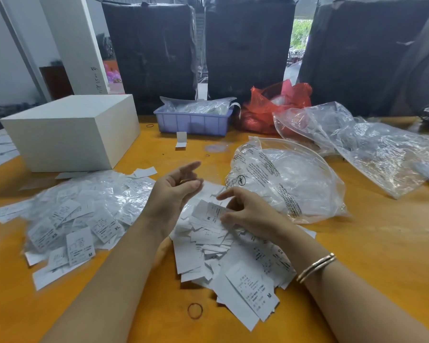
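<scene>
A loose heap of white paper size labels [223, 256] lies on the orange table [357, 268] in front of me. My right hand [248, 214] rests on top of the heap and pinches a small stack of labels [211, 214] marked M between thumb and fingers. My left hand [176, 189] hovers just above and to the left, palm turned inward, fingers relaxed and holding nothing. A second pile of labels in small clear bags [84, 219], marked M and XL, spreads out on the left.
A white box [70, 134] stands at the back left. A blue plastic tray [193, 120] with bags sits at the back centre, beside a red plastic bag [270, 107]. Clear bags [295, 184] [372, 144] lie at right. A rubber band [195, 311] lies near me.
</scene>
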`<state>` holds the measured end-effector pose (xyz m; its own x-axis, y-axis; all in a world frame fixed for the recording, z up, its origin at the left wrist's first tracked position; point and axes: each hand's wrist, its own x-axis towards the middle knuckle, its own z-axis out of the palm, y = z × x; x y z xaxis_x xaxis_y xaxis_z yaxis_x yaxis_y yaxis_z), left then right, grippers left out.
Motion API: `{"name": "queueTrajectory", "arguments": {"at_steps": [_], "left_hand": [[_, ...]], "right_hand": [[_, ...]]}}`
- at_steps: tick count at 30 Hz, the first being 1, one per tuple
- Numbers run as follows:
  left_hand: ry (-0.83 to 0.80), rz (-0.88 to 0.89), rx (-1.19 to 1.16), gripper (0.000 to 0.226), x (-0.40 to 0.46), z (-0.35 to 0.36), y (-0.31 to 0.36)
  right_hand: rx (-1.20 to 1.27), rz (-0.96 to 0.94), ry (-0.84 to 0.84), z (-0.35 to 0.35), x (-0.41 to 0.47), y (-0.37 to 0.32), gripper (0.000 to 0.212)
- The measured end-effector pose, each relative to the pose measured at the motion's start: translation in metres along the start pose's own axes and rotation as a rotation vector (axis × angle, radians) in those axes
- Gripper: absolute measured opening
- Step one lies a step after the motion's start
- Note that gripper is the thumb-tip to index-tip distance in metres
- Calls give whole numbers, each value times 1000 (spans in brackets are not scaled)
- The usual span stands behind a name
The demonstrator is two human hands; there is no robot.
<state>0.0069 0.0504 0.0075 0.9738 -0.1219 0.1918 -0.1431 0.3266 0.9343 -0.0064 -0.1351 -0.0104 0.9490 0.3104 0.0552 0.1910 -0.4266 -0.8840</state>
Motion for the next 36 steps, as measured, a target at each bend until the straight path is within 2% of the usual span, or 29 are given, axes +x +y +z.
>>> {"name": "queueTrajectory", "arguments": {"at_steps": [4,8,11,15,18,20,23,27,30,34,36], "left_hand": [[25,-81,-19,26,1,1,-2],[22,-147,-6,10,1,2,-3],[2,-152,-13,15,0,2,-3],[-49,-128,-8,37,-2,3,-1],[-33,-127,57,27,-2,4,-1],[-2,-120,97,15,-3,4,-1],[14,-74,176,8,-3,4,-1],[15,14,269,21,-4,7,1],[16,99,327,16,-5,8,-1],[14,190,492,10,-4,6,-5],[1,221,555,10,-5,6,-5]], "right_hand": [[38,-5,78,-3,-1,-1,23],[-142,-93,232,-4,-1,2,21],[-228,-172,316,-3,-1,2,22],[-379,-257,364,0,-1,1,26],[-403,-347,477,-3,-3,-2,27],[-369,-419,535,-4,-3,-2,25],[-267,-379,520,-2,0,0,28],[64,-309,444,-3,0,-6,35],[282,-327,443,-8,-1,-11,43],[375,-354,474,-12,-3,-15,24],[364,-377,473,-10,-4,-15,22]]}}
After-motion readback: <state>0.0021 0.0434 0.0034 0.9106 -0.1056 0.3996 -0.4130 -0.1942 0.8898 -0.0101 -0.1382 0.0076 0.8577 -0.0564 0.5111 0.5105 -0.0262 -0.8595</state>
